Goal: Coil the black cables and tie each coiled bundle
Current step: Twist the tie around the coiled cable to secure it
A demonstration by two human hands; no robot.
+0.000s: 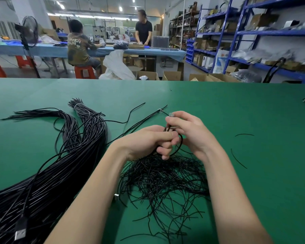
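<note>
My left hand (148, 141) grips a small coil of black cable (179, 147) above the green table (218, 111). My right hand (188, 131) pinches the cable's end, a grey plug (171, 115), just above the coil. The cable's loose length (143, 118) trails left and away across the table. A thick bundle of long black cables (63, 164) lies at the left, one part bound with a white tie (77, 106). A heap of short black twist ties (164, 180) lies under my wrists.
Stray ties (238, 159) lie on the table at the right. A USB plug (20, 234) shows at the lower left. Beyond the table edge two people work at a blue bench (113, 51); blue shelves (253, 34) and cardboard boxes (171, 75) stand at the right.
</note>
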